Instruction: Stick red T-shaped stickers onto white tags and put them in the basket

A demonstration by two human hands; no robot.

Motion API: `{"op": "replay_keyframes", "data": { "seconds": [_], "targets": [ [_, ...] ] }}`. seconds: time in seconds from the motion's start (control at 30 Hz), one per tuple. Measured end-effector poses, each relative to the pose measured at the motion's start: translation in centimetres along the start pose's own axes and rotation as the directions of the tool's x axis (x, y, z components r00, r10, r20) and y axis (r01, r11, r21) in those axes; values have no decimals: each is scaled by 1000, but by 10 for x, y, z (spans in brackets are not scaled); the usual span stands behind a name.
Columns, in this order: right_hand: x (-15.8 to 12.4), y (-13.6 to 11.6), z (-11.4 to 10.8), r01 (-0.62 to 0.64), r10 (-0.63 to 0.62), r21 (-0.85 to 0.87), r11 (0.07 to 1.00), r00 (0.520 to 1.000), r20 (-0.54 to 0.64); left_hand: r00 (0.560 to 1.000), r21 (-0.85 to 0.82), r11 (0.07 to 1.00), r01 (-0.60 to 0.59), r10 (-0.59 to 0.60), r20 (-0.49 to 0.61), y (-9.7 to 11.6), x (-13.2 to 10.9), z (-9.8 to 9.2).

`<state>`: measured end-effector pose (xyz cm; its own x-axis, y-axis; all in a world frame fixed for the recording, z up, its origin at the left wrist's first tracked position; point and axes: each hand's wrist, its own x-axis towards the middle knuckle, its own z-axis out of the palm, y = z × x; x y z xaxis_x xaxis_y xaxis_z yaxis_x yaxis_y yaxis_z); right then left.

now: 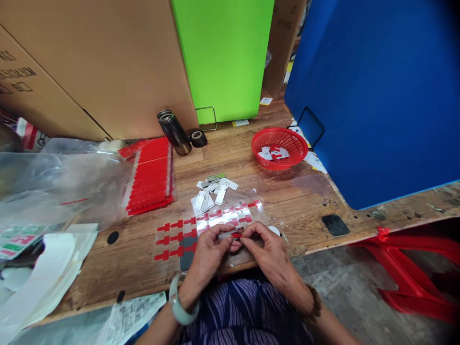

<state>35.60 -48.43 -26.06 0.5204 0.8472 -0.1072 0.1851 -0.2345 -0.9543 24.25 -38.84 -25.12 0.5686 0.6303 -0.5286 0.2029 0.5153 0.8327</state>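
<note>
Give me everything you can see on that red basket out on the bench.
The red basket is a round, shallow bowl of what looks like plastic mesh with a thicker rim. It sits upright on the wooden bench, toward the far right, close to the blue panel. Inside lies a small loose heap of white pieces, some with red marks. Neither hand touches it; it stands well beyond them.

Worn wooden table [287, 201], glossy clear plastic sheet [201, 225], red plastic mesh basket [259, 143].

upside-down print on cardboard box [21, 72], too blurred to read
</note>
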Motion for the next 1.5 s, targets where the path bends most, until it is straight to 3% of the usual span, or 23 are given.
{"op": "replay_keyframes", "data": {
  "seconds": [0.17,0.4,0.67,1.5],
  "targets": [
    [-2,-5,-1,79,-79,-4,997,995,-60,1000,10,1000,4,-4,-10,1,0,0],
    [-1,-10,-6,15,-15,2,1000,1000,27,996,-67,995,81,-78,40,-1,-3,-4],
    [1,-10,-3,82,-81,-107,991,997,11,990,-130,982,138,-133,41,-2,-5,-6],
    [-2,-8,8,164,-173,-359,919,985,7,993,-142,982,121,-119,22,-1,-9,-7]
  ]
}}
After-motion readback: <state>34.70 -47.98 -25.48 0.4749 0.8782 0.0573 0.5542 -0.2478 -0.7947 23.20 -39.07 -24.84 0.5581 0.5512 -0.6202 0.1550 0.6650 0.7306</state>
